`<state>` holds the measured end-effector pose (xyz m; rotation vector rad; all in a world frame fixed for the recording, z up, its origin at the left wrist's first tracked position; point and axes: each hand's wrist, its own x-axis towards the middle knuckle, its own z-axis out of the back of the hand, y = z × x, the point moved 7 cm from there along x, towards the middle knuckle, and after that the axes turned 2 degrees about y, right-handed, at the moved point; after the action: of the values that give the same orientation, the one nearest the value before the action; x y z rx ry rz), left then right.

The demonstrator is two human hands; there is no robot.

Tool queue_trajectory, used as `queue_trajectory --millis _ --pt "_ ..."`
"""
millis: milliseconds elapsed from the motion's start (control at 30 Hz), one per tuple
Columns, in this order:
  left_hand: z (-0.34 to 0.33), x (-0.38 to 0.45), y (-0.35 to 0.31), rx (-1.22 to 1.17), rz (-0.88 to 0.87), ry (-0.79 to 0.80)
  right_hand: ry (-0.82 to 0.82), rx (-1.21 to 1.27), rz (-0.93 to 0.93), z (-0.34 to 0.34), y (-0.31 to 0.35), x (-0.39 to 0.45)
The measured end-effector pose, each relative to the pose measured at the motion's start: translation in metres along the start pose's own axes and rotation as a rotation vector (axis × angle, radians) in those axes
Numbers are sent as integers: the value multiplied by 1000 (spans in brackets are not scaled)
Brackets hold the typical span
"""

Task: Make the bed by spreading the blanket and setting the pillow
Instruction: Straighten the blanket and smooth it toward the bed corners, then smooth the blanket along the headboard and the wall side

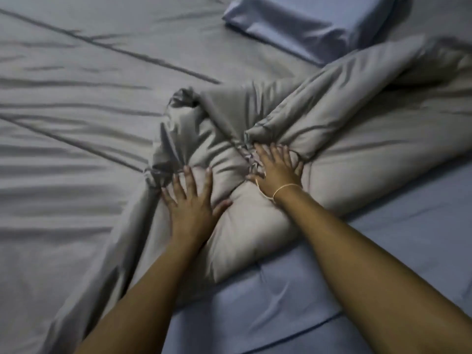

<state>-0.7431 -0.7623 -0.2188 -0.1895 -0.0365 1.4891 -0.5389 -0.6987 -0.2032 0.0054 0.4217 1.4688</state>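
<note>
A grey padded blanket point(344, 154) lies bunched and folded over itself across the middle of the bed, with its left part spread out flat. My left hand point(191, 200) rests flat on a puffy fold, fingers spread apart. My right hand point(277, 169) presses flat where two folds cross, fingers spread, a thin band on its wrist. Neither hand grips the cloth. A light blue pillow point(314, 24) lies at the top right, beyond the bunched blanket.
The light blue bed sheet point(281, 302) shows bare at the lower right, under my forearms. The spread grey blanket point(63, 123) covers the left half with long wrinkles.
</note>
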Motion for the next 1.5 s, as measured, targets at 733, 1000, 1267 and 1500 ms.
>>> queue_trajectory --millis 733,1000,1267,1500 --pt "158 -147 -170 -443 -599 -190 -290 204 -320 42 -208 -395" --pt "61 -279 -324 -288 -899 267 -180 278 -848 11 -373 -648" --pt "-27 -407 -455 42 -1108 493 -300 572 -1364 -45 -451 -790" --pt "-100 -431 -492 226 -1003 487 -886 325 -1229 9 -447 -748"
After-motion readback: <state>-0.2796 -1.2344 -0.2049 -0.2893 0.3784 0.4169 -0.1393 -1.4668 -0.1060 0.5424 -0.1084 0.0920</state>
